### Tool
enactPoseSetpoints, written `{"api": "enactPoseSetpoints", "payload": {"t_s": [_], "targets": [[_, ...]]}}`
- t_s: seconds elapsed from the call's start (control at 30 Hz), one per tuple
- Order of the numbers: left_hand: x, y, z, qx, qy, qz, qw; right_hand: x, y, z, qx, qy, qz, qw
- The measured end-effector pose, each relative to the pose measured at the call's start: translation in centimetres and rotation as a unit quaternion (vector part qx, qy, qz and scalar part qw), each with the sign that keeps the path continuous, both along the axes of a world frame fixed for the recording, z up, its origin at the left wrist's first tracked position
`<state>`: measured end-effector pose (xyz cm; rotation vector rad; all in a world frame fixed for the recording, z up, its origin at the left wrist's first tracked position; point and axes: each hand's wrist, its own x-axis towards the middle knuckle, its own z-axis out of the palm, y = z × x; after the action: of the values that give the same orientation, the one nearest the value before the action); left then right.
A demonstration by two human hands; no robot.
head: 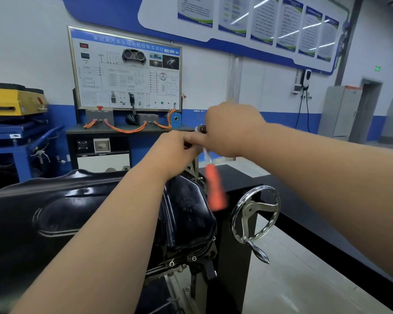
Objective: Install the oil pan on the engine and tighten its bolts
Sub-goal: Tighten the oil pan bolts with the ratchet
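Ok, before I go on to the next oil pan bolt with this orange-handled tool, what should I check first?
1. Glossy black oil pan in place on the engine: ok.
2. Small silver flange bolts on the near edge fitted: ok, two show; tightness cannot tell.
3. Orange-handled tool with pale shaft seated on a bolt: cannot tell, its tip is hidden behind the hands.
4. Left hand and right hand both gripping the tool's upper end: ok.
5. Chrome spoked handwheel apart from the orange handle: ok.
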<state>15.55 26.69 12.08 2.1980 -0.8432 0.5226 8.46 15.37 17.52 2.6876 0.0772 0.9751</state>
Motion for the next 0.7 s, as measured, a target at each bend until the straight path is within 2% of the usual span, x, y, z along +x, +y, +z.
{"api": "enactPoseSetpoints", "payload": {"t_s": [0.07,0.1,0.17,0.23,0.3,0.4,0.47,0.57,0.7], "targets": [[-0.5,-0.4,0.4,0.059,0.046,0.018,0.997,0.2,0.6,-1.1,0.107,0.013,-0.006,0.994],[-0.5,-0.4,0.4,0.056,0.047,0.016,0.997,0.3,0.9,-1.5,0.121,0.016,-0.008,0.992],[-0.7,0.1,0.0,0.045,-0.012,0.036,0.998,0.3,1.3,-1.7,0.099,0.019,0.000,0.995],[-0.2,0.7,-0.5,0.043,-0.017,0.054,0.997,0.1,1.2,-0.9,0.043,0.013,0.016,0.999],[0.2,0.6,-0.5,0.016,0.003,0.030,0.999,-0.1,0.9,0.0,-0.059,0.003,0.041,0.997],[0.5,0.3,-0.4,-0.010,0.034,-0.014,0.999,-0.1,0.3,0.7,-0.210,-0.028,0.088,0.973],[0.4,0.4,-0.7,-0.014,0.033,-0.018,0.999,0.0,0.2,0.9,-0.232,-0.025,0.090,0.968],[0.5,0.4,-0.5,-0.015,0.029,0.015,0.999,0.0,0.5,0.7,-0.155,-0.019,0.059,0.986],[0.8,-0.6,-0.4,-0.038,0.061,-0.013,0.997,-0.1,0.4,-0.7,0.047,0.040,-0.007,0.998]]}}
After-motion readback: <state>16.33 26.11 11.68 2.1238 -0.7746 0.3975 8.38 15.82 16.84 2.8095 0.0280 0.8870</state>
